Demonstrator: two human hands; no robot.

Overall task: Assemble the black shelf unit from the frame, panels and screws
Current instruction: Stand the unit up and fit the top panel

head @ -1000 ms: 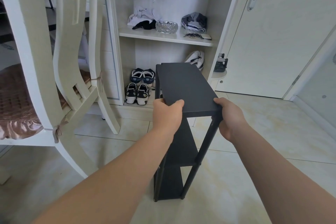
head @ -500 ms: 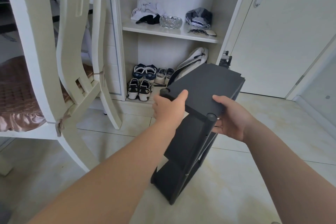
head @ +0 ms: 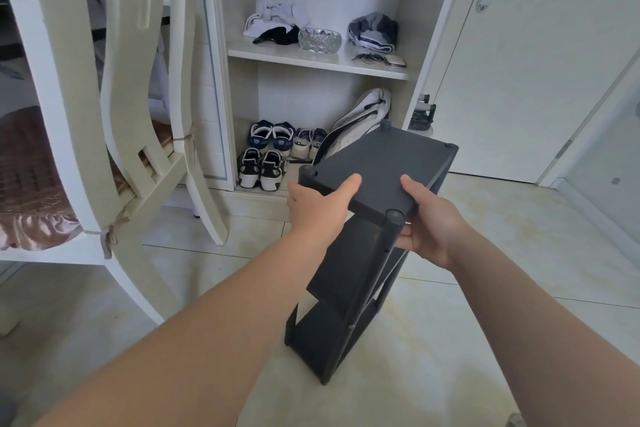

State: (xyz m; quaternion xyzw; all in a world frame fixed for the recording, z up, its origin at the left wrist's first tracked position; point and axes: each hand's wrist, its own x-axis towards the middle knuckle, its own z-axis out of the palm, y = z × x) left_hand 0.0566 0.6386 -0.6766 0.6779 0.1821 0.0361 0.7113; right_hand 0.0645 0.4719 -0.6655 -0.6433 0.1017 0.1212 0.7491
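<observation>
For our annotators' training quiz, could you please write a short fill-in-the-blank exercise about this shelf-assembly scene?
1. The left hand and the right hand both grip the black shelf unit by its ____ panel.
2. The black shelf unit is ____, not upright.
3. The glass bowl sits on the cupboard shelf above the ____.
Missing words: top; tilted; shoes.

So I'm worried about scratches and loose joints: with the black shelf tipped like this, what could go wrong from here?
1. The black shelf unit seems to lean on one bottom edge on the tiled floor; it could slide or scuff.
2. The left hand and right hand grip only the top panel, so the tilt may strain its joints.
3. Its far corner is near the white bag and could bump it.
</observation>
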